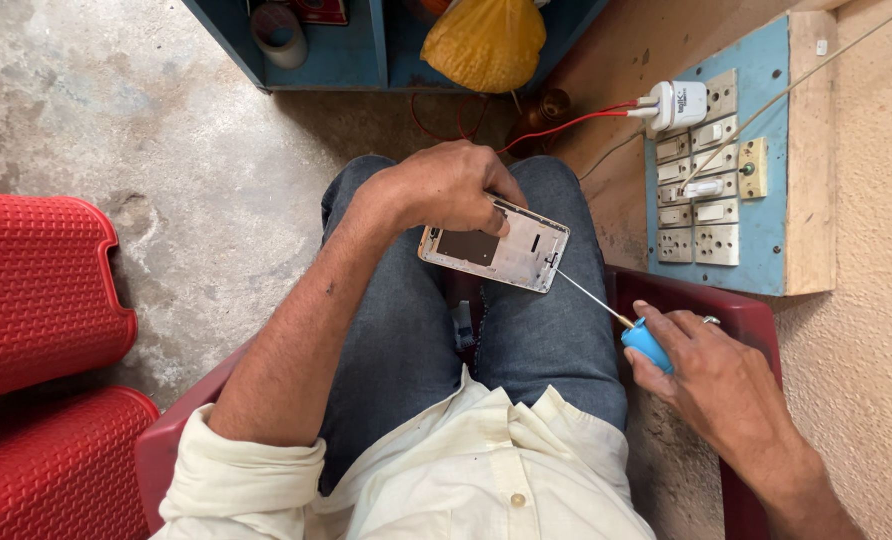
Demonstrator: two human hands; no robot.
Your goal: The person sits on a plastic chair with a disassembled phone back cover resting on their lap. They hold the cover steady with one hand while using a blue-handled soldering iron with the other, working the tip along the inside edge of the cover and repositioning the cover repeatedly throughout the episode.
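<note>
The opened phone frame (pixel 496 245), a pale metal housing with a dark square patch on its inner face, is lying across the person's right knee, tilted with its far corner pointing toward the wall. The left hand (pixel 444 187) is reaching over from the other side and closing on the frame's upper edge, fingers curled over the top and the thumb pressing down on the inner face. The right hand (pixel 708 372) is sitting well to the right of the frame, over the edge of the red plastic chair (pixel 741 315), wrapped tightly around the blue handle of a thin screwdriver (pixel 614 317). The shaft is slanting up and left, its tip touching the frame's lower right corner. On the wall just beyond, a blue switchboard (pixel 766 150) is carrying a white plug adapter (pixel 676 104).
</note>
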